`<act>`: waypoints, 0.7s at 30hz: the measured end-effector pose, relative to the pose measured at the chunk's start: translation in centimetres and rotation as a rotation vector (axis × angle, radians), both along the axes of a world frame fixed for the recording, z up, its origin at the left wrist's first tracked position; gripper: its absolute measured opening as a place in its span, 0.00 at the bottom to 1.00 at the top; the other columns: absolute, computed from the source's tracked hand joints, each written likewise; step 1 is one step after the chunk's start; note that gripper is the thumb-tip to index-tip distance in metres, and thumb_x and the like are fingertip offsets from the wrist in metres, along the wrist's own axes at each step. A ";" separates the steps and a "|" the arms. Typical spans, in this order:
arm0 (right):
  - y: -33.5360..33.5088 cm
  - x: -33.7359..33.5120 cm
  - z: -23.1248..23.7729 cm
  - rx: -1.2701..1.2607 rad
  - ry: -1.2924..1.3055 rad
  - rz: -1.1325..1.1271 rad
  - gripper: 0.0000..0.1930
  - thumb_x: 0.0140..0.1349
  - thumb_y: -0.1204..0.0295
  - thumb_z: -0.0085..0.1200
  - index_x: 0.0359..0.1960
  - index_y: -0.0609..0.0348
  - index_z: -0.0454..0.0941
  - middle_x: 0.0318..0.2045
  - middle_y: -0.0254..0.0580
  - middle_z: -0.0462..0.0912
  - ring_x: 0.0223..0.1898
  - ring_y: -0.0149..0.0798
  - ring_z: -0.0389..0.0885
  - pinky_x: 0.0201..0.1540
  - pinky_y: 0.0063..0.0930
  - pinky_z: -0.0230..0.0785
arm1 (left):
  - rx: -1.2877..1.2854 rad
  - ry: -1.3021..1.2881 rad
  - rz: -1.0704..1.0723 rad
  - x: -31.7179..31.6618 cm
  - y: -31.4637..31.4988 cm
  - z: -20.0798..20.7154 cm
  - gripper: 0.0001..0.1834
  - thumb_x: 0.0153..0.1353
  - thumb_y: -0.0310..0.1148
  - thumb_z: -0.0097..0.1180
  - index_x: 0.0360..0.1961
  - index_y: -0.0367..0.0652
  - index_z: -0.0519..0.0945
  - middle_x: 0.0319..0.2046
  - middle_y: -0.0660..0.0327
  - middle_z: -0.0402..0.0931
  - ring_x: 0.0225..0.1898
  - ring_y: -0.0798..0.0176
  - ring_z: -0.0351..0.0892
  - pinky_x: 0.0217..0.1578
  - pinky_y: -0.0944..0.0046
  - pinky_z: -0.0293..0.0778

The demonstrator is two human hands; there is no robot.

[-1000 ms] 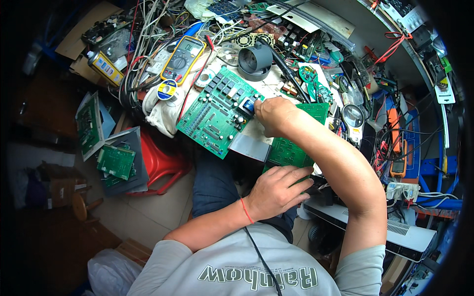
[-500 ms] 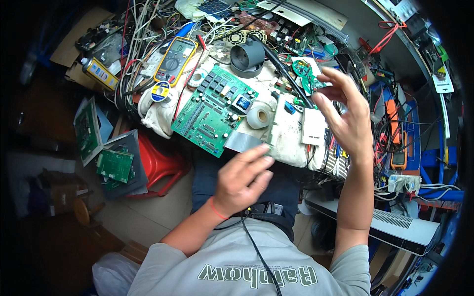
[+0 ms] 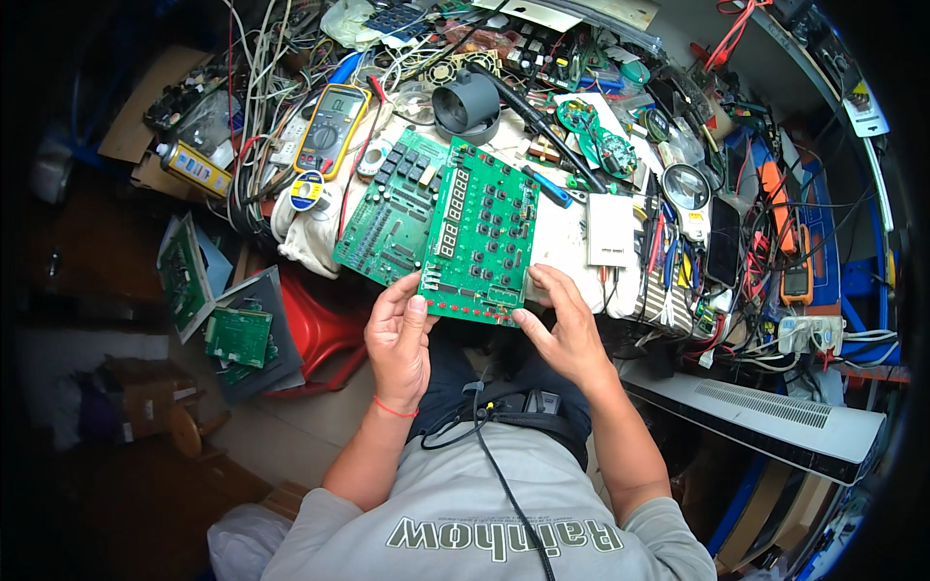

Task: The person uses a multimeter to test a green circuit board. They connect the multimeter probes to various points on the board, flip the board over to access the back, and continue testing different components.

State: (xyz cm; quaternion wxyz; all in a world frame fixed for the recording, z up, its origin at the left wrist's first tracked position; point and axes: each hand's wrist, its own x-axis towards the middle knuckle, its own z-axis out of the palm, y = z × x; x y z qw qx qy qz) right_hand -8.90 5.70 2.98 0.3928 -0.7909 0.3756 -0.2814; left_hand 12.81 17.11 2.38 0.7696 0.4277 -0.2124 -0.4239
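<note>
Between my two hands is a green circuit board [image 3: 484, 228] with a digit display, rows of small black push buttons and red parts along its near edge. My left hand [image 3: 399, 324] grips its near left corner, thumb on top. At the near right corner my right hand [image 3: 564, 324] pinches the edge between thumb and fingers. A second green circuit board [image 3: 383, 218], carrying black relays, lies on the white cloth and is partly covered by the held one. A blue-handled tool [image 3: 549, 187] lies just past the held board's right edge.
A yellow multimeter [image 3: 330, 133] and a solder spool [image 3: 307, 192] lie at the left. Behind the boards stands a grey round holder [image 3: 466, 107]. On the right are a white box [image 3: 609, 230], a magnifier [image 3: 687, 187] and pliers [image 3: 670, 261]. A red stool [image 3: 315, 334] stands below.
The board with the digit display, seen edge-on before, is now turned face up over the other board. My right hand has come down from the upper right and grips it too.
</note>
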 end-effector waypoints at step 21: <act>1.1 0.4 -1.7 0.096 -0.163 0.011 0.29 0.69 0.72 0.69 0.69 0.64 0.75 0.65 0.53 0.80 0.57 0.46 0.86 0.58 0.36 0.82 | -0.016 0.110 -0.073 1.3 1.2 -1.2 0.23 0.80 0.24 0.54 0.73 0.30 0.72 0.59 0.52 0.85 0.57 0.60 0.87 0.62 0.56 0.83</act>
